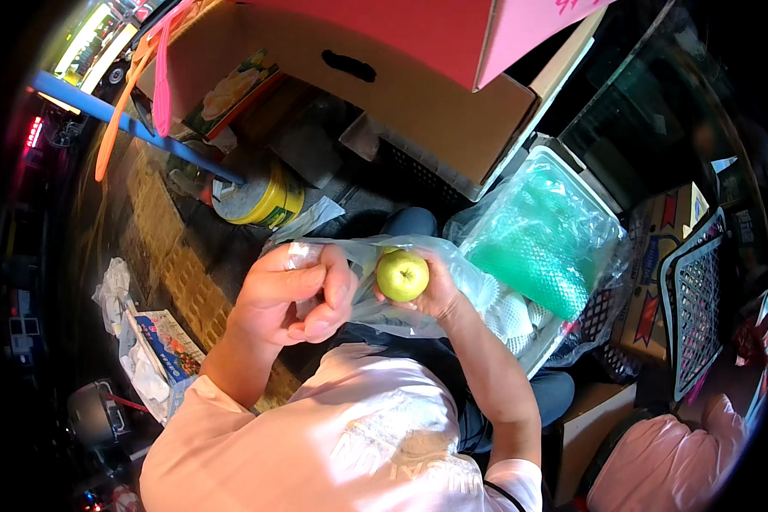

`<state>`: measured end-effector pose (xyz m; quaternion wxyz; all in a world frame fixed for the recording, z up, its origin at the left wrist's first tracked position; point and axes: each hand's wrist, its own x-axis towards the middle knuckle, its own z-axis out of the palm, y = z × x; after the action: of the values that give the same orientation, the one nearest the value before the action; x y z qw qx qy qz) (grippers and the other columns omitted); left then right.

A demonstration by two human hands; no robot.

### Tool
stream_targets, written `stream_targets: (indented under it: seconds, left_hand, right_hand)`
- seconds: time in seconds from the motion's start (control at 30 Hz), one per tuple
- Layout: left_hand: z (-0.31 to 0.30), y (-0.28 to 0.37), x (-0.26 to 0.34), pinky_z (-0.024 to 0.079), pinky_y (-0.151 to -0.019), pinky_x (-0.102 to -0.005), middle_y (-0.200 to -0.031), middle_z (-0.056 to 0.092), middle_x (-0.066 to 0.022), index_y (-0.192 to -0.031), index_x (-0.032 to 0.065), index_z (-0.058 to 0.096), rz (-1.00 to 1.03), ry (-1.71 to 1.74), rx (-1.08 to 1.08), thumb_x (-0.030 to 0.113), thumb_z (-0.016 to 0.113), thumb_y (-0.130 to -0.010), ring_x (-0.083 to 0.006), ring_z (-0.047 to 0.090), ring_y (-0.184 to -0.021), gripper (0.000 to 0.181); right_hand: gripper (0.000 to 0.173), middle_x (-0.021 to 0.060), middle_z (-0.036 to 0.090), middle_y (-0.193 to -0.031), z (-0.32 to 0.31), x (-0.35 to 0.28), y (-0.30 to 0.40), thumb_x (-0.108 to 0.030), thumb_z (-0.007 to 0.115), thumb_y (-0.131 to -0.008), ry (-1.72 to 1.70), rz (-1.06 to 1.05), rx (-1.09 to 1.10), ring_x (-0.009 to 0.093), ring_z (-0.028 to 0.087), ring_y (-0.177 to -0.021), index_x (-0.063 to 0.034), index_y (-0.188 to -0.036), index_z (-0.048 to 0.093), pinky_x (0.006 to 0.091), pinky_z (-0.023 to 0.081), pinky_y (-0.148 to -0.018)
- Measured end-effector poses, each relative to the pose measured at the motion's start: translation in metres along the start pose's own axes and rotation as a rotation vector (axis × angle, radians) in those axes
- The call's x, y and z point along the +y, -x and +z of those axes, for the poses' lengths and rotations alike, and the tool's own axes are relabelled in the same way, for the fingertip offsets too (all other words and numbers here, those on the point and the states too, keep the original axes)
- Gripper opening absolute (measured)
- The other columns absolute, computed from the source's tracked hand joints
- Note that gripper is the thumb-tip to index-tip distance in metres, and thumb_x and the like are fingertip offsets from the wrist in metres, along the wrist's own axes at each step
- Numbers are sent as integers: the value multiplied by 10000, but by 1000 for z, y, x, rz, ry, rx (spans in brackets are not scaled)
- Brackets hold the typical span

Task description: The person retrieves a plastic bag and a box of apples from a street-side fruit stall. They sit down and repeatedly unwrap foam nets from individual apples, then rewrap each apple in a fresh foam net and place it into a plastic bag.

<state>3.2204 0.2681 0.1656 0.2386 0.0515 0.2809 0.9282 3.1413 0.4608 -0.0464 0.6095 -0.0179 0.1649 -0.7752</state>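
My right hand (434, 285) holds a round yellow-green fruit (403, 276), like a pear or an apple, with its dark calyx end facing up. A sliver of a second yellow-green fruit (390, 250) shows just behind it. Around the right hand spreads a clear plastic bag (422, 328); whether the fruit is inside cannot be told. My left hand (304, 294) has curled fingers and grips the bag's left side. Something clear and shiny sits over its index finger. White foam fruit nets (509, 317) lie to the right, partly under plastic.
A crate (605, 192) on the right holds green bubbled wrapping (537, 237). Ahead stand a large cardboard box (422, 109) and a yellow bucket (285, 195) with a grey lid. A blue pole (179, 150) crosses at upper left. Another person's pink sleeve (665, 457) is at lower right.
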Motion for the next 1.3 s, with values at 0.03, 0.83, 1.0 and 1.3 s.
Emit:
stream_targets:
  seconds: [0.03,0.83,1.0,1.3]
  left_hand:
    - [0,0,0,310,-408,-228,-718,545,-128,-950,-56,554,-5,5,0,214,529,-1008,-99,404,-475,278]
    - [18,5,-14,453,-516,-232,-756,669,-73,-1049,-33,713,382,-1237,405,-46,638,-870,-96,592,-601,194]
    - [10,-3,-16,450,-484,-277,-674,653,-65,-959,66,749,652,-1714,154,-8,785,-732,-192,596,-515,242]
    - [5,-2,-20,507,-524,-280,-711,665,-52,-976,105,756,747,-1835,93,53,837,-700,-190,635,-578,292]
  right_hand:
    - [651,279,648,-969,-2,0,0,-597,346,-942,-8,1,-13,250,634,-708,-50,-1206,580,260,446,-475]
    - [580,119,672,-792,119,-6,21,-593,391,-933,18,-204,454,173,546,-472,-78,-1069,619,259,311,-338]
    - [514,89,638,-743,147,-22,43,-548,459,-932,100,-181,425,153,543,-469,-67,-992,631,253,286,-332]
    - [510,87,614,-677,154,-32,53,-522,449,-944,241,-184,470,138,500,-425,-48,-946,636,248,292,-335]
